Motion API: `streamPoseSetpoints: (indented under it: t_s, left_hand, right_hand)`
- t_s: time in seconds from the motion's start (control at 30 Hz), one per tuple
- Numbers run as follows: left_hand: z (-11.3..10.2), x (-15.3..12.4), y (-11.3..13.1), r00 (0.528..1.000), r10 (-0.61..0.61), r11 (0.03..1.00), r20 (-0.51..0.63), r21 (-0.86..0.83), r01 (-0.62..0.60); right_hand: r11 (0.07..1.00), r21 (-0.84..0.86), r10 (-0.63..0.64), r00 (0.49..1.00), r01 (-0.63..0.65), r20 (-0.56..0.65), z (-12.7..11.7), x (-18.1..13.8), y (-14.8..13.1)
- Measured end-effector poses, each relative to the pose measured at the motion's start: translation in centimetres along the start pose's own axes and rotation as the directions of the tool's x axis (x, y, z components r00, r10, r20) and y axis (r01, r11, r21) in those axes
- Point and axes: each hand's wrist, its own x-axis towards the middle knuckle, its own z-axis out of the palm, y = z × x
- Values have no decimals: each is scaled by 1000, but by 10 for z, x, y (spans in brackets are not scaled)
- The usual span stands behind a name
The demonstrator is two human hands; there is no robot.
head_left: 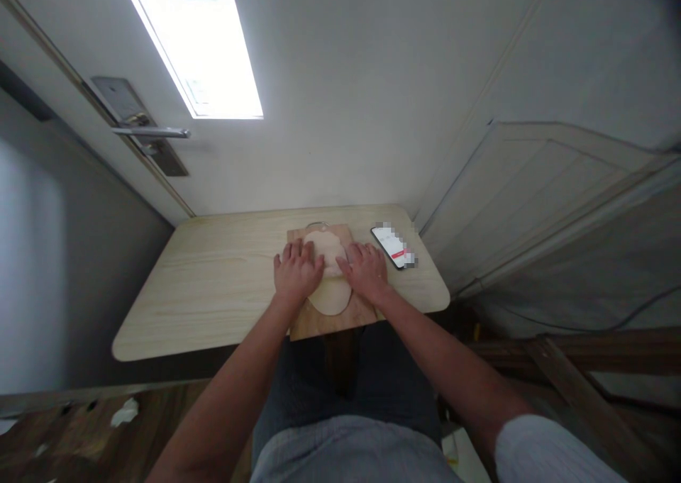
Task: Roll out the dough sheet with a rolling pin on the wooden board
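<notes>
A flat, pale sheet of dough (330,297) lies on a wooden cutting board (319,323). Its far part looks like a second layer, whose near edge runs across the sheet between my hands. My left hand (296,270) rests on the left side of the dough, fingers spread and pointing away from me, thumb towards the middle. On the right side lies my right hand (367,269), its fingers stretched over the dough's edge and the board, the thumb pointing inward. Both hands touch the dough from above. What is under the palms is hidden.
The board sits on a light wooden table (213,277) against a white door with a metal handle (154,132). A smartphone (391,245) with a lit screen lies right of the board. Dark wooden beams (585,355) stand at the right. Crumpled paper (124,412) lies lower left.
</notes>
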Motion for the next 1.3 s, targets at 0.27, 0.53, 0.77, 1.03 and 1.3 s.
streamPoseSetpoints:
  t_s: [0.27, 0.53, 0.77, 1.03, 1.3]
  left_hand:
    - [-3, -11, 5, 1000, -21, 999, -3, -29, 20]
    - [-6, -23, 5, 1000, 17, 1000, -6, -2, -17]
    - [-10, -37, 5, 999, 45, 999, 2, -7, -45]
    - [-11, -47, 6, 998, 56, 998, 8, -35, -56]
    - [-13, -56, 6, 998, 54, 998, 27, -43, -53]
  right_hand:
    - [1000, 15, -3, 1000, 3, 19, -3, -11, 1]
    - [998, 54, -18, 1000, 18, 6, -5, -24, 1]
    - [997, 67, -28, 1000, 29, -2, -1, -39, 4]
    - [997, 75, -24, 998, 28, -53, 4, -53, 5]
    - [995, 92, -26, 996, 34, -79, 5, -66, 5]
